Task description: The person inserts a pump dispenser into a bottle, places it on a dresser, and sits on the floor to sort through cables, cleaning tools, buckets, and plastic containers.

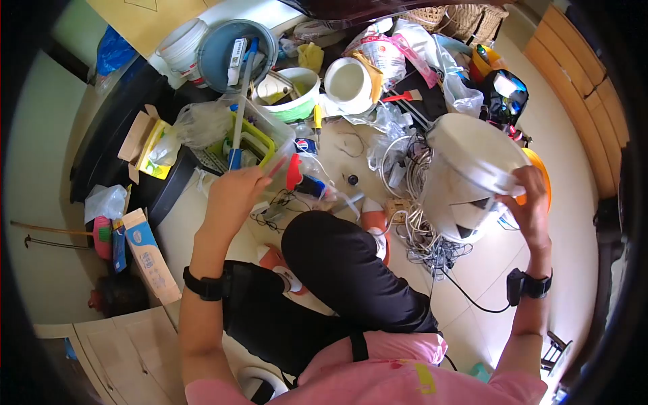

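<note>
My left hand (236, 192) is closed at the near end of a long grey stick with blue parts (237, 128), over a clear plastic box (275, 128) of mixed items. Whether the fingers grip the stick or the box's rim is hard to make out. On the right, my right hand (530, 206) pinches the rim of a white bucket (449, 182), which stands tilted. A white lid (479, 152) covers or rests on its top. Beside the bucket lies a tangle of white and grey cables (415, 216).
Behind stand a blue-grey bucket (226, 50), a green-white basin (304, 79) and a white pot (346, 84). A red-handled brush (403, 96) and a yellow screwdriver (317, 118) lie nearby. Cardboard boxes (150, 253) are at left, an orange basin (540, 179) at right.
</note>
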The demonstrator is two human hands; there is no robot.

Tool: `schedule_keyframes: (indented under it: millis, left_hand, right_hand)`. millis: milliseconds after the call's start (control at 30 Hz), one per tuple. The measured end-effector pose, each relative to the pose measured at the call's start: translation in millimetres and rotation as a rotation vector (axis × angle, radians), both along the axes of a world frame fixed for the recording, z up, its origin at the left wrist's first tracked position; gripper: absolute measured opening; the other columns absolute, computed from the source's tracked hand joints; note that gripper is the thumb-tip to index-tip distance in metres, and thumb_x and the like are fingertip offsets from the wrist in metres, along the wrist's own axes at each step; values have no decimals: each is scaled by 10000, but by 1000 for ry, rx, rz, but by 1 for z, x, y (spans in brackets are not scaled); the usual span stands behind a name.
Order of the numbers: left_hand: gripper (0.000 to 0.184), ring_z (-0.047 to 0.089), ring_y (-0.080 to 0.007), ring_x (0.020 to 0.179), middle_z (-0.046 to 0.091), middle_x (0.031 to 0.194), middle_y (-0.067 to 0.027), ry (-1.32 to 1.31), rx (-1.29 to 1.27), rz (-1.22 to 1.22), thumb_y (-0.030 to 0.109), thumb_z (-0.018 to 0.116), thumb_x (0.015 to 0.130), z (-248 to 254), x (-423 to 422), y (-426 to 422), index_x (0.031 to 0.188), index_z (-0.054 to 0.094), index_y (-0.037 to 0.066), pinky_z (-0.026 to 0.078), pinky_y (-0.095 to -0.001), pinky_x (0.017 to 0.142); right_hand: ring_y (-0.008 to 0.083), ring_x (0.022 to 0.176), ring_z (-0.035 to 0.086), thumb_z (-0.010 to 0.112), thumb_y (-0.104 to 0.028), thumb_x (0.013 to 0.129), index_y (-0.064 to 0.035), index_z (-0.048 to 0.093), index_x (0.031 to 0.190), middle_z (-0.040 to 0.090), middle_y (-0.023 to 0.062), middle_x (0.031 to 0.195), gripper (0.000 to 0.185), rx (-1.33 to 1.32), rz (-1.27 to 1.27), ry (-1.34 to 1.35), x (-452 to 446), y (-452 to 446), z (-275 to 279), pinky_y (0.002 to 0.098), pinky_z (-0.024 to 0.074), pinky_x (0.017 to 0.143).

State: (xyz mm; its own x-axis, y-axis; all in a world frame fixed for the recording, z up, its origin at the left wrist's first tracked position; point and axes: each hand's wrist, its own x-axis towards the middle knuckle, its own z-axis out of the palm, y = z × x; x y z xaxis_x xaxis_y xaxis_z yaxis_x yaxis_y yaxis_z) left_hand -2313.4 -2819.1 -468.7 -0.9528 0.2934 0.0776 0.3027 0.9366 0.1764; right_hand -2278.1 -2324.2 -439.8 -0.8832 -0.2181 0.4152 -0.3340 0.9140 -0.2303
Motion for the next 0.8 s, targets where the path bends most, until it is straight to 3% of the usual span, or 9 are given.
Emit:
schedule_keyframes:
  millis: [67, 133, 167, 233, 267, 333, 400, 500, 800]
  left_hand:
    - [169, 610, -292, 774, 613, 797, -97, -140, -32, 159, 194, 674, 827, -6, 3, -2, 887, 590, 61, 486, -366, 700]
    - [165, 600, -250, 731, 592, 784, -98, -68, 345, -24, 117, 673, 827, -13, 4, 2, 950, 582, 55, 481, -326, 686]
    - [165, 600, -250, 731, 592, 784, -98, -65, 344, -19, 117, 673, 827, -11, 2, 8, 950, 582, 55, 481, -326, 686]
    - [205, 569, -153, 712, 570, 767, -51, -105, 542, -42, 71, 669, 838, -2, -2, 24, 1021, 577, 58, 466, -270, 687]
    - [205, 569, -153, 712, 570, 767, -51, -116, 535, -26, 71, 669, 838, 3, -7, 30, 1021, 577, 58, 466, -270, 687]
    - [203, 528, -88, 730, 547, 784, 6, -191, 766, 20, 71, 642, 875, 8, -21, 35, 1071, 587, 67, 452, -236, 696]
    - [195, 527, -74, 755, 553, 814, 20, -202, 833, 34, 78, 627, 891, 6, -38, 35, 1081, 587, 62, 454, -232, 707]
    - [184, 534, -64, 800, 567, 871, 24, -216, 974, 58, 89, 599, 915, 6, -69, 45, 1095, 587, 53, 457, -227, 729]
    - [210, 564, -94, 868, 595, 950, -13, -199, 1131, -3, 160, 598, 929, -12, -137, 74, 1110, 591, 55, 453, -240, 798]
  right_hand:
    - [277, 949, 571, 795, -63, 682, 5, 571, 1015, 599, 135, 983, 407, -236, -227, 9, 10, 24, -4, 350, 462, 832]
    - [171, 983, 528, 770, -61, 761, 20, 557, 1138, 587, 82, 1021, 441, -365, -309, 113, 12, 84, -14, 306, 431, 892]
    - [166, 1006, 521, 763, -90, 790, 20, 550, 1177, 585, 80, 1054, 455, -219, -434, 273, 13, 112, -12, 297, 411, 937]
    - [180, 1100, 530, 748, -128, 817, 35, 533, 1222, 592, 137, 1189, 486, -89, -600, 437, 20, 170, -4, 305, 400, 984]
    - [184, 1083, 556, 742, -206, 829, 5, 546, 1216, 609, 129, 1168, 482, 60, -581, 418, 29, 206, 0, 307, 413, 977]
    - [276, 1087, 613, 686, -371, 851, -76, 543, 1266, 601, 147, 1233, 529, 258, -889, 330, 47, 239, -2, 351, 485, 915]
    - [287, 1073, 621, 667, -356, 866, -100, 513, 1310, 587, 147, 1257, 536, 448, -1015, 146, 68, 280, -26, 389, 498, 891]
    - [328, 1095, 600, 684, -338, 847, -62, 480, 1330, 577, 188, 1257, 592, 380, -1157, -191, 99, 317, -78, 419, 474, 923]
    - [360, 1099, 587, 704, -326, 823, -33, 479, 1317, 575, 214, 1245, 618, 322, -1341, -390, 230, 395, -207, 432, 464, 930]
